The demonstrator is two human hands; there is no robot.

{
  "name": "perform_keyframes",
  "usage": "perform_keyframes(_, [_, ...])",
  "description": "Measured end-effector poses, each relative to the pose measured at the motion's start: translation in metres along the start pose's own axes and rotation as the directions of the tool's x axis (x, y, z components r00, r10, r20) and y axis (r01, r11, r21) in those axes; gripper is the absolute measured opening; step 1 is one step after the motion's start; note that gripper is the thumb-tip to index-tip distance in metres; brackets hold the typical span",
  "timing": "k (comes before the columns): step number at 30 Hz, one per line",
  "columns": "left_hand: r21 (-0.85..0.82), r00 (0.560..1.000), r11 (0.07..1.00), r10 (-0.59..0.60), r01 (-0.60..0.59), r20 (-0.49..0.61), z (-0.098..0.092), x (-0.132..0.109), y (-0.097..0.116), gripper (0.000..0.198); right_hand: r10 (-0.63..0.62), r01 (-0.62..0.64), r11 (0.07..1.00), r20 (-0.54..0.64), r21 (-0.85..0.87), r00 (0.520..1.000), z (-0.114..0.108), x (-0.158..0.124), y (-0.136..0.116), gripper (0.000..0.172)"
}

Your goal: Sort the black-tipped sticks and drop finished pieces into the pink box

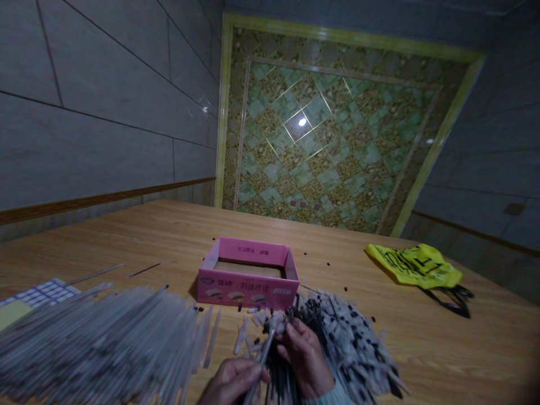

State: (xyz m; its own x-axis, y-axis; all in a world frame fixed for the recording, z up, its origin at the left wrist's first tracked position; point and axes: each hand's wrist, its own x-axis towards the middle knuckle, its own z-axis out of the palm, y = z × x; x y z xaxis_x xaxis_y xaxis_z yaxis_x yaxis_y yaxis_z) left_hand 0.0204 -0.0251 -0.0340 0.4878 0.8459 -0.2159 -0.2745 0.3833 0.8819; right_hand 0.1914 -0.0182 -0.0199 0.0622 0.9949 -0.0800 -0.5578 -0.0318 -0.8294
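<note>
My left hand [238, 381] is closed around a thin translucent tube [267, 347], which slants up and away toward my other hand. My right hand [307, 355] is pinched at the tube's far end, its fingertips on something small and pale that I cannot make out. Under and beside that hand lie thin black sticks [279, 383] and a heap of small white and black pieces [358, 340]. To the left spreads a large pile of long translucent tubes [105, 340]. Several small clear pieces [241, 336] lie loose between the piles.
A pink open-topped box [248, 292] stands just beyond my hands. A yellow bag with black handles [413, 265] lies at the right. A blue-and-white checked item [40, 295] is at the left edge. Small black bits dot the wooden table [169, 236].
</note>
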Motion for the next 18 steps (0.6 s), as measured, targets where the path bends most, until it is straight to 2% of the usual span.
perform_keyframes(8, [-0.048,0.999,0.998,-0.030,0.032,0.041,0.003,-0.003,0.010,0.045,-0.059,0.069,0.989,0.077,-0.134,0.995,0.000,0.003,0.004,0.029])
perform_keyframes(13, [-0.057,0.998,0.997,-0.053,0.054,0.024,0.001,-0.001,0.009,0.050,-0.127,0.138,0.968,0.068,-0.208,0.990,-0.008,0.006,0.006,0.046])
perform_keyframes(18, [-0.041,0.997,0.996,-0.074,0.075,0.023,0.000,0.001,0.007,0.050,-0.144,0.156,0.976,0.090,-0.149,0.985,-0.010,0.006,0.003,0.032])
